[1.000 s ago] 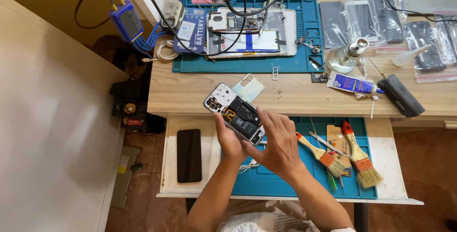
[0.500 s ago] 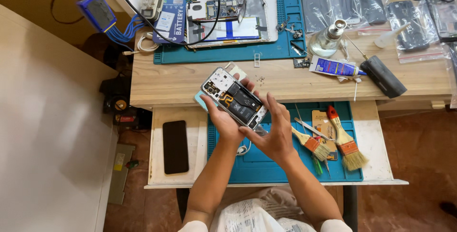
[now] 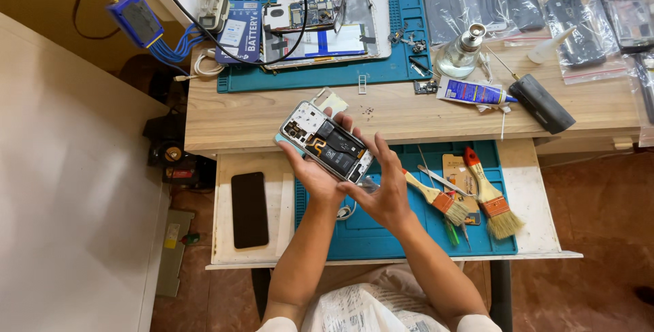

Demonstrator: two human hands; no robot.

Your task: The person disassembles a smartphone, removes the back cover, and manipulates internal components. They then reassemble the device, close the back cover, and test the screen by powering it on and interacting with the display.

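In the head view, the left hand [image 3: 310,175] holds an opened phone [image 3: 327,142] from below, its grip closed around the lower edge, with the fingertips showing behind the top side. The phone has no back cover, so the dark battery and the small boards inside are visible. It is tilted and is held above the front edge of the wooden tabletop [image 3: 402,110], over the pull-out tray [image 3: 528,195]. The right hand [image 3: 385,192] is at the right end of the phone with the fingers spread and straight; its grip is open and the palm side touches the corner of the phone.

On the tray lies a blue mat [image 3: 381,233]. Right of the hands are two brushes [image 3: 490,199] and tweezers [image 3: 441,180]. A black phone [image 3: 249,209] lies flat on the left part of the tray. Farther on the tabletop are a glass bottle [image 3: 460,52] and a glue tube [image 3: 473,92].
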